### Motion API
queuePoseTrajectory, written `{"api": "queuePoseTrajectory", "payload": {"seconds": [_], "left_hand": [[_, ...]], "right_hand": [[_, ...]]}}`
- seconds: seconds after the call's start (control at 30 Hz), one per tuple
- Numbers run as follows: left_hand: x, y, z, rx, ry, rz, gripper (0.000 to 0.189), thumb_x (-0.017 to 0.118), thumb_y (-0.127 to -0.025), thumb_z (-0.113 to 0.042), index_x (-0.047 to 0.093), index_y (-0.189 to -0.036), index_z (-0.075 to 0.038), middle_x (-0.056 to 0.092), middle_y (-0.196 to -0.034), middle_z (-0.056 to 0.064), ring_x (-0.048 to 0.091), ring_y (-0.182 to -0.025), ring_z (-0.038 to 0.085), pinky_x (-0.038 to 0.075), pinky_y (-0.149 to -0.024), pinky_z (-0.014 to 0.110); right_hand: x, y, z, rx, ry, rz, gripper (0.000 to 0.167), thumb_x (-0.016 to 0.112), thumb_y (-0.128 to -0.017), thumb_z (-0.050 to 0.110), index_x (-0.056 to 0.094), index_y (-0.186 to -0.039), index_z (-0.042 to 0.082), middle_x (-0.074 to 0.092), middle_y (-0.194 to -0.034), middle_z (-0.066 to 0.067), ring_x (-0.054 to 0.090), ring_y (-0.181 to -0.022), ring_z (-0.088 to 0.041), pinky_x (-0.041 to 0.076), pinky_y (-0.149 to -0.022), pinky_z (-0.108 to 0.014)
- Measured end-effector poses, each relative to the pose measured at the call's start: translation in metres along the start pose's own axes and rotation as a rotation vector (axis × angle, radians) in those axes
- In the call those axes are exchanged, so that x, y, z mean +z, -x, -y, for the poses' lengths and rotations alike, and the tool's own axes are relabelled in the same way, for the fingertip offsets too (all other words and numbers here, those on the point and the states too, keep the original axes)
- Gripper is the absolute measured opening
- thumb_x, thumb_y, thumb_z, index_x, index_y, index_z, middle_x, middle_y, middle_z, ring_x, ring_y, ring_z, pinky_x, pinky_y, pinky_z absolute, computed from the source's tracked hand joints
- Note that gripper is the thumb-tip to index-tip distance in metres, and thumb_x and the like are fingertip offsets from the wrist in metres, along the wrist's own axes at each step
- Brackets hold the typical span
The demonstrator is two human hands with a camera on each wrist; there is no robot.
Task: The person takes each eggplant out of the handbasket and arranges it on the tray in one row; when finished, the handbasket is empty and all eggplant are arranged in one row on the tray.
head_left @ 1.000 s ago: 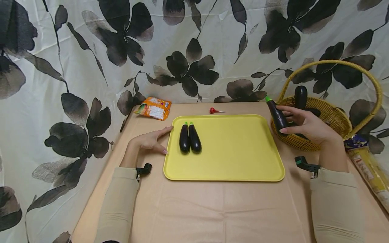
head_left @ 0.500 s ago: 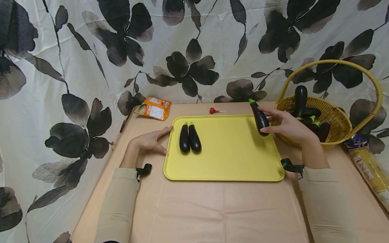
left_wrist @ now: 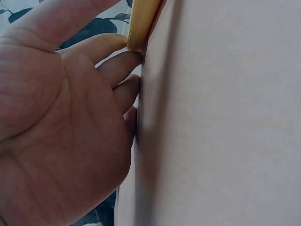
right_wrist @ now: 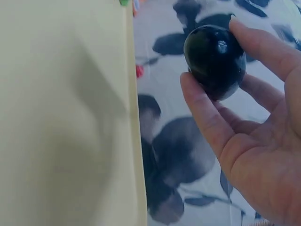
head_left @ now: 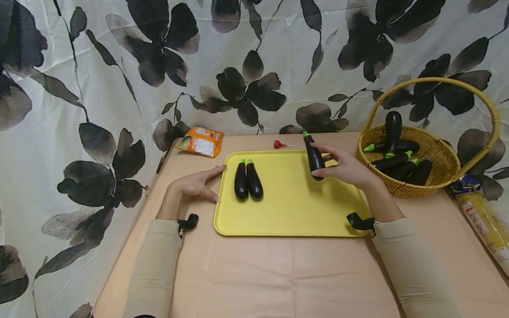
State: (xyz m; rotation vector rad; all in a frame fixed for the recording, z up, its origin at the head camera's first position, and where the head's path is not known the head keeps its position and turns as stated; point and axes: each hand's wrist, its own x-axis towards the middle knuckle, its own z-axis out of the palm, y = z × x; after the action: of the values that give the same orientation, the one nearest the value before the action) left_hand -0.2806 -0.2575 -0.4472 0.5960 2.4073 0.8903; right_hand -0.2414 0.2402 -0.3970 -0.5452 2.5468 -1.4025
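Observation:
My right hand [head_left: 347, 167] pinches a dark eggplant [head_left: 313, 155] with a green stem end, above the right half of the yellow tray [head_left: 286, 216]. In the right wrist view the eggplant [right_wrist: 215, 61] shows its round end between thumb and fingers. My left hand [head_left: 196, 183] touches the tray's left edge with fingers stretched out; in the left wrist view its fingertips meet the tray's side [left_wrist: 141, 23]. Two eggplants lie side by side at the tray's left, one upright [head_left: 240, 182] and one slightly slanted [head_left: 255, 181].
A wicker basket [head_left: 449, 161] with a tall handle stands at the right and holds several eggplants [head_left: 393, 132]. An orange packet [head_left: 202, 141] lies behind the tray's left corner. Behind the tray is a small red item [head_left: 279, 144]. A long yellow packet [head_left: 483, 221] lies at the far right.
My right hand has carried the eggplant leftward from the basket's near side to over the tray. The left hand and the two eggplants on the tray have stayed put.

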Motion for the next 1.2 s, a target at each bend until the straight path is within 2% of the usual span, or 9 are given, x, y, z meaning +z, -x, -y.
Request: {"api": "queuePoseTrajectory", "payload": {"seconds": [0.27,0.4,0.6,0.8,0.93,1.2], "left_hand": [[0.000,0.002,0.000,0.010,-0.002,0.002,0.128,0.097,-0.070,-0.040,0.016,-0.169,-0.024,0.009,-0.177,0.004,0.004,-0.163,0.031,0.005,-0.130,0.058],[0.000,0.002,0.000,0.012,-0.013,0.002,0.128,0.096,-0.071,-0.041,0.016,-0.169,-0.023,0.009,-0.177,0.005,0.004,-0.163,0.031,0.006,-0.130,0.059],[0.000,0.002,0.001,0.009,0.002,0.004,0.127,0.097,-0.071,-0.039,0.016,-0.169,-0.023,0.009,-0.177,0.004,0.004,-0.163,0.030,0.005,-0.131,0.058],[0.000,0.002,-0.002,0.022,0.017,0.010,0.126,0.096,-0.072,-0.036,0.017,-0.169,-0.022,0.009,-0.177,0.004,0.004,-0.163,0.029,0.006,-0.131,0.056],[0.000,0.002,-0.002,0.025,0.013,0.010,0.126,0.096,-0.072,-0.037,0.017,-0.169,-0.023,0.010,-0.176,0.004,0.004,-0.163,0.029,0.006,-0.131,0.057],[0.000,0.001,0.002,0.012,-0.007,0.003,0.126,0.096,-0.072,-0.039,0.016,-0.169,-0.024,0.009,-0.177,0.003,0.004,-0.163,0.029,0.006,-0.131,0.058]], "right_hand": [[0.028,-0.014,0.012,-0.003,0.017,0.070,0.085,0.086,-0.087,0.029,0.042,-0.160,0.028,0.043,-0.159,-0.014,0.055,-0.128,-0.037,0.056,-0.088,-0.037],[0.040,-0.020,0.016,0.007,0.008,0.093,0.086,0.087,-0.086,0.029,0.044,-0.160,0.027,0.046,-0.155,-0.014,0.058,-0.122,-0.036,0.056,-0.088,-0.036],[0.053,-0.027,0.020,-0.024,0.037,0.129,0.085,0.087,-0.086,0.029,0.044,-0.159,0.024,0.049,-0.152,-0.013,0.059,-0.117,-0.035,0.055,-0.087,-0.036],[0.067,-0.032,0.021,-0.044,0.054,0.187,0.085,0.087,-0.087,0.027,0.044,-0.159,0.019,0.051,-0.149,-0.015,0.058,-0.119,-0.036,0.051,-0.096,-0.043],[0.076,-0.037,0.021,-0.009,0.059,0.234,0.084,0.086,-0.087,0.025,0.043,-0.160,0.017,0.051,-0.147,-0.016,0.060,-0.115,-0.033,0.052,-0.099,-0.043],[0.090,-0.050,0.022,0.016,0.077,0.307,0.086,0.087,-0.086,0.024,0.043,-0.160,0.016,0.052,-0.145,-0.016,0.065,-0.091,-0.022,0.050,-0.078,-0.031]]}}
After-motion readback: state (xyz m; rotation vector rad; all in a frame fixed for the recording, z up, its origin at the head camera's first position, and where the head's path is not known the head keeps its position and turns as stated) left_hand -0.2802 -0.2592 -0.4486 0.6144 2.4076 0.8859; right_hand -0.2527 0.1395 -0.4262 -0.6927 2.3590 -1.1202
